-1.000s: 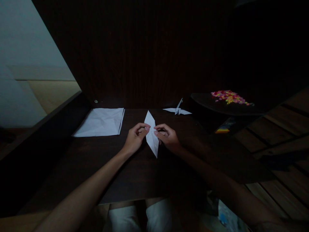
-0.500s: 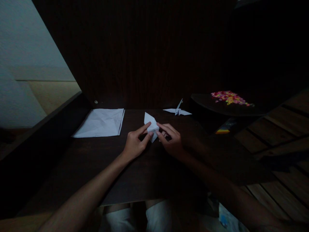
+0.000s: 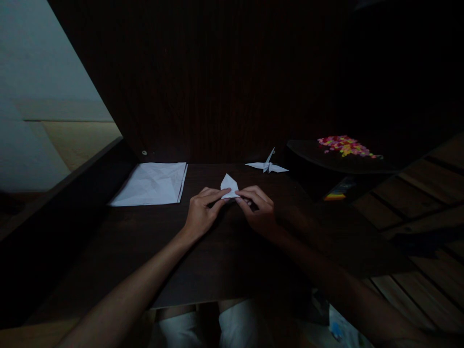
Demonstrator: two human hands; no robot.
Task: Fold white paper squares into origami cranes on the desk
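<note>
A small piece of folded white paper (image 3: pixel 228 184) is held between my two hands over the dark desk. Its pointed end faces away from me, and a straight fold runs along its near edge. My left hand (image 3: pixel 205 208) pinches the left side with thumb and forefinger. On the right side, my right hand (image 3: pixel 259 209) grips it in the same way, its other fingers curled beneath. Beyond my right hand lies a finished white paper crane (image 3: pixel 267 167) with wings spread.
White paper sheets (image 3: pixel 150 183) lie stacked at the desk's left, near a raised side panel (image 3: pixel 61 193). On a curved shelf (image 3: pixel 308 157) at the right sits a pile of small pink and yellow pieces (image 3: pixel 346 146). A dark panel (image 3: pixel 217 87) rises behind the desk (image 3: pixel 203 270).
The lower point of the folded paper, visible before below my thumbs, no longer shows; the paper now ends in a straight near edge. Its upper point sits slightly lower.
</note>
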